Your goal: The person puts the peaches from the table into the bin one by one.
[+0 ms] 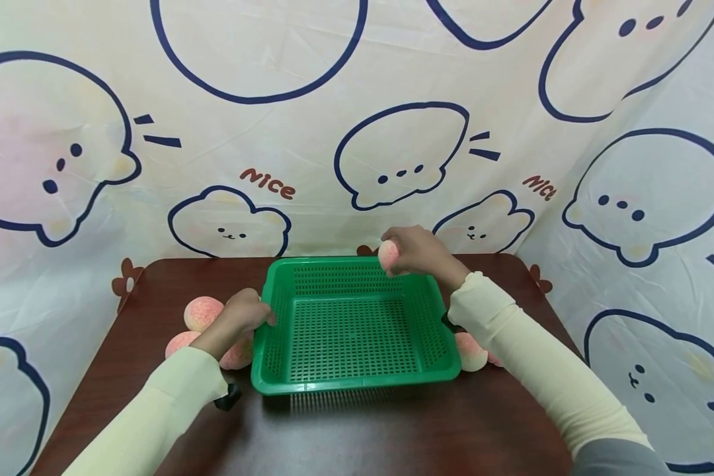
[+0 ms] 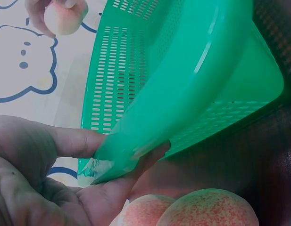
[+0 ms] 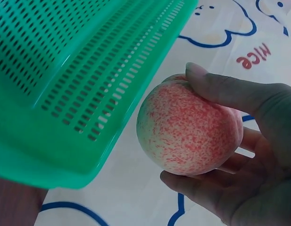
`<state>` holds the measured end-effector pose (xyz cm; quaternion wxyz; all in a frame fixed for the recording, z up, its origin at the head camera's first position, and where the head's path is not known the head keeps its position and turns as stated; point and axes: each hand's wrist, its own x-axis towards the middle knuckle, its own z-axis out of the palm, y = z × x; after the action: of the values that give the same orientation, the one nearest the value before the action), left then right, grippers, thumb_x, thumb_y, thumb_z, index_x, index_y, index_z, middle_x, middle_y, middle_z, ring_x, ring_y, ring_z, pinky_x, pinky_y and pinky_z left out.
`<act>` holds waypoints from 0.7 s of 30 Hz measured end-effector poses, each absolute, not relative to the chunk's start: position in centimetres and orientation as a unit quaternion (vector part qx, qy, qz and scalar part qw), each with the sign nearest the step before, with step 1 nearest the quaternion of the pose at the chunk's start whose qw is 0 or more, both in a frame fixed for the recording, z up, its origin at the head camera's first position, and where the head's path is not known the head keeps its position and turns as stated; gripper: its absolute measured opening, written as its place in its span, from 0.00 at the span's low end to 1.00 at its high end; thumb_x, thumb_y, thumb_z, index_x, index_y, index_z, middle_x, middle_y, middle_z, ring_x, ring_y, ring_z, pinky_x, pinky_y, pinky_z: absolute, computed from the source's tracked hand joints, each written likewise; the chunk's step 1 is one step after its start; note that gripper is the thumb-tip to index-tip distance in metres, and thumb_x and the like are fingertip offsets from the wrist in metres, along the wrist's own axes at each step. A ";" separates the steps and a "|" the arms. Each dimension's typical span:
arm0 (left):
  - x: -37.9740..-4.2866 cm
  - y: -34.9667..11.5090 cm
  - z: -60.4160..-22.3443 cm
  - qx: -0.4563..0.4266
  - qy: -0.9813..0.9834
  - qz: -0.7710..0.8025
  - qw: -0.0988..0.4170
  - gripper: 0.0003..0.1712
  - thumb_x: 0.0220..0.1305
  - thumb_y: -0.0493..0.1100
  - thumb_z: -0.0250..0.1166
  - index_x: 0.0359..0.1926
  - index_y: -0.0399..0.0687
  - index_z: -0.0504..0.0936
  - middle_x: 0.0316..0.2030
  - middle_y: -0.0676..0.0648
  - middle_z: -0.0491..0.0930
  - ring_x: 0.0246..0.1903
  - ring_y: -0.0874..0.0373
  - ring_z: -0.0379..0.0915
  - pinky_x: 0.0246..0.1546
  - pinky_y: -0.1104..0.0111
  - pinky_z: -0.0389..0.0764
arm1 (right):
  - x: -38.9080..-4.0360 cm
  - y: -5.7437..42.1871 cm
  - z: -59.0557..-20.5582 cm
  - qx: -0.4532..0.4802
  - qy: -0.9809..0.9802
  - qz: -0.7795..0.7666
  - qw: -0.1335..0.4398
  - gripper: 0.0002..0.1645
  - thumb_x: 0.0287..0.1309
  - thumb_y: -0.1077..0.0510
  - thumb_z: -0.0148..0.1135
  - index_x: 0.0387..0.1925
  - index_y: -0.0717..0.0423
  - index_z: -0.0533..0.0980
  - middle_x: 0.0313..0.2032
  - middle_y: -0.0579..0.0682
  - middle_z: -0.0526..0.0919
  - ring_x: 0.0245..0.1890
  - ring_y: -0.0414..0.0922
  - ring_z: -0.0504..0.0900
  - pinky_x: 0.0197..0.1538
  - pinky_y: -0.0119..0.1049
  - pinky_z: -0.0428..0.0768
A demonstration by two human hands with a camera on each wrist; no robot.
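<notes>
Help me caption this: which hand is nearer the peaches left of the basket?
Left. The left hand grips the basket on its left side, beside those peaches; the right hand holds another peach at the basket's far side, toward the right.

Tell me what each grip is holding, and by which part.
The right grip holds a peach by opposite sides; the left grip holds the green basket by its left rim.

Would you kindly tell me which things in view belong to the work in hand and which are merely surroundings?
In the work:
green perforated basket, rim gripped by the left hand
peach held in the right hand
probably the loose peaches left and right of the basket

Surroundings:
brown table
cartoon-print backdrop
</notes>
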<state>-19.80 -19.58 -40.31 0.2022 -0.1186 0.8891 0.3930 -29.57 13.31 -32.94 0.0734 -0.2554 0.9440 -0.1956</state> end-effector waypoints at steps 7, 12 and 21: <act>-19.7 -19.5 -40.2 -0.119 0.889 0.390 0.206 0.22 0.62 0.31 0.62 0.54 0.20 0.72 0.51 0.25 0.79 0.46 0.39 0.84 0.47 0.49 0.86 | -29.6 11.4 -33.0 -0.261 0.944 -0.190 0.075 0.38 0.48 0.58 0.80 0.63 0.56 0.76 0.54 0.55 0.86 0.44 0.51 0.83 0.47 0.47 0.84; -19.7 -19.4 -40.1 -0.121 0.888 0.391 0.210 0.23 0.63 0.31 0.62 0.55 0.19 0.71 0.52 0.24 0.78 0.47 0.37 0.83 0.48 0.48 0.85 | -29.7 10.2 -33.2 -0.266 0.942 -0.187 0.083 0.39 0.51 0.56 0.78 0.65 0.56 0.74 0.55 0.55 0.85 0.47 0.51 0.82 0.50 0.48 0.83; -19.7 -19.6 -40.2 -0.119 0.876 0.417 0.212 0.21 0.62 0.30 0.61 0.53 0.18 0.72 0.51 0.24 0.79 0.46 0.38 0.85 0.43 0.52 0.87 | -29.5 8.0 -33.2 -0.289 0.940 -0.158 0.090 0.38 0.50 0.55 0.80 0.63 0.53 0.76 0.56 0.52 0.85 0.49 0.50 0.81 0.53 0.48 0.81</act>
<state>-19.71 -19.57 -40.21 0.2118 -0.1193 0.8758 0.4169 -29.46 8.02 -33.19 0.0898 -0.2894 0.9397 -0.1583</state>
